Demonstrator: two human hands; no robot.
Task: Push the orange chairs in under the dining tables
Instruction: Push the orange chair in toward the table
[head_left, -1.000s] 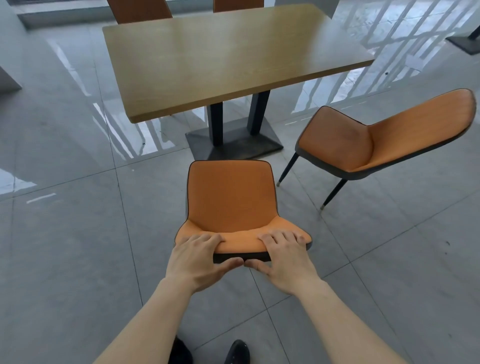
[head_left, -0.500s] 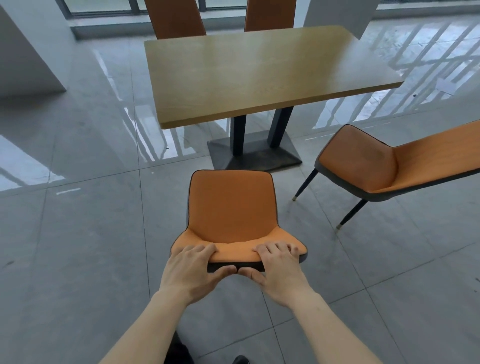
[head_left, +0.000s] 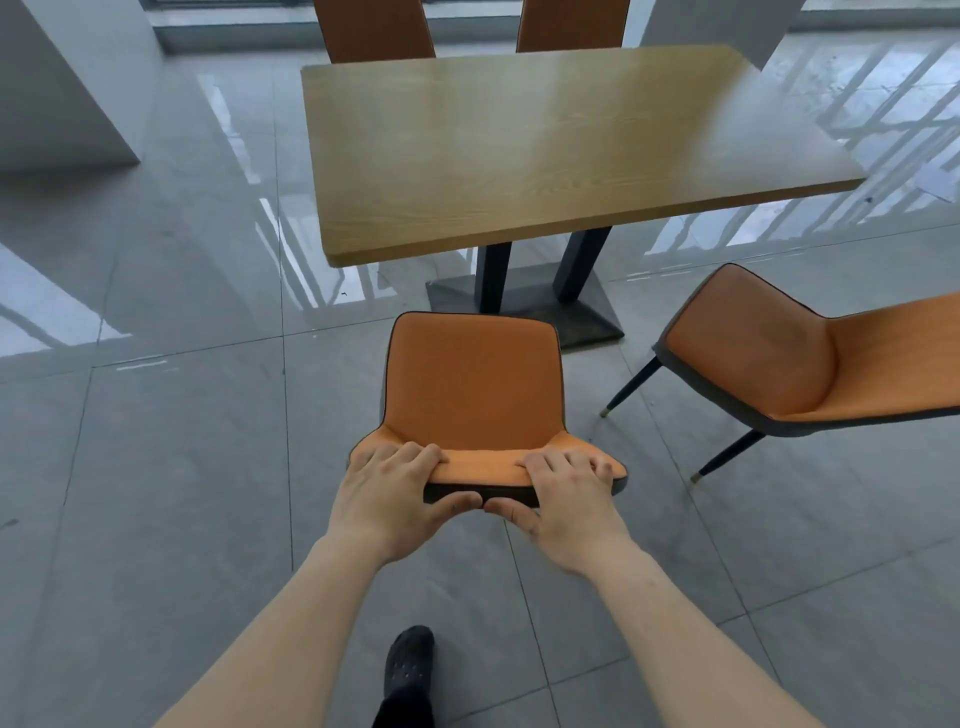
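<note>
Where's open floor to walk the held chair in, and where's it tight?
Open: the tiles between the held chair and the table edge, and the wide floor to its left up to the white pillar. Tight: on its right, the second chair stands close, and the table base sits straight ahead.

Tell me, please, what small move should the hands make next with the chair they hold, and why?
Probably push straight forward. Both the left hand and the right hand grip the top of the backrest of the orange chair, whose seat front is just short of the wooden table edge, near the black base.
</note>
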